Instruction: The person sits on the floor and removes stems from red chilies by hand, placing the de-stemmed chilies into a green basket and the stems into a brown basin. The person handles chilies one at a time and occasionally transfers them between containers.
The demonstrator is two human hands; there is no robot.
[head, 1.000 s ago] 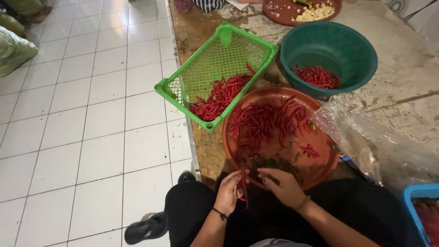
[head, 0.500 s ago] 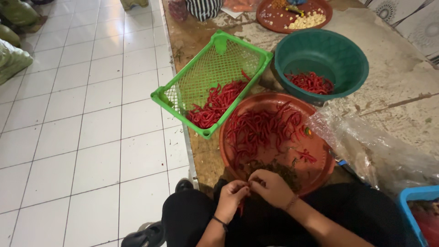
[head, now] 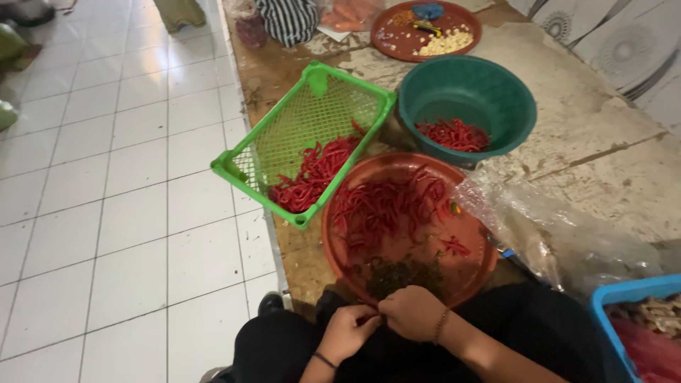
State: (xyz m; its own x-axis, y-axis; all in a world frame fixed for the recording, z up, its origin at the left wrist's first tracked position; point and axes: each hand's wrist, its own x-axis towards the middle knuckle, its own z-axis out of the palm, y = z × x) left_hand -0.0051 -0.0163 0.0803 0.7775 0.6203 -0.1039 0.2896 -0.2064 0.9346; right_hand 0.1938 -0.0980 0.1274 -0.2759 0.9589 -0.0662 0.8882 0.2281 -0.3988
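My left hand (head: pixel 351 330) and my right hand (head: pixel 411 312) meet over my lap, just below the near rim of a round brown tray (head: pixel 340 248). Their fingers pinch together on a red chili, mostly hidden between them. The tray holds a spread of red chilies (head: pixel 386 209) and a dark pile of green stems (head: pixel 408 276) near me. A green mesh basket (head: pixel 312 106) with more red chilies (head: pixel 312 174) leans at the tray's left. Beyond it stands a teal basin (head: pixel 496 92) holding a few chilies (head: pixel 454 135).
A crumpled clear plastic bag (head: pixel 560 234) lies right of the tray. A blue crate (head: pixel 631 294) sits at the lower right. Farther off stands a brown plate (head: pixel 394 42) with pale garlic pieces. White floor tiles (head: pixel 120 213) spread to the left; another person's legs show at the top.
The view has tilted so the tray and baskets sit farther up. My hands have drawn back from the tray's rim toward my lap, still pinched together.
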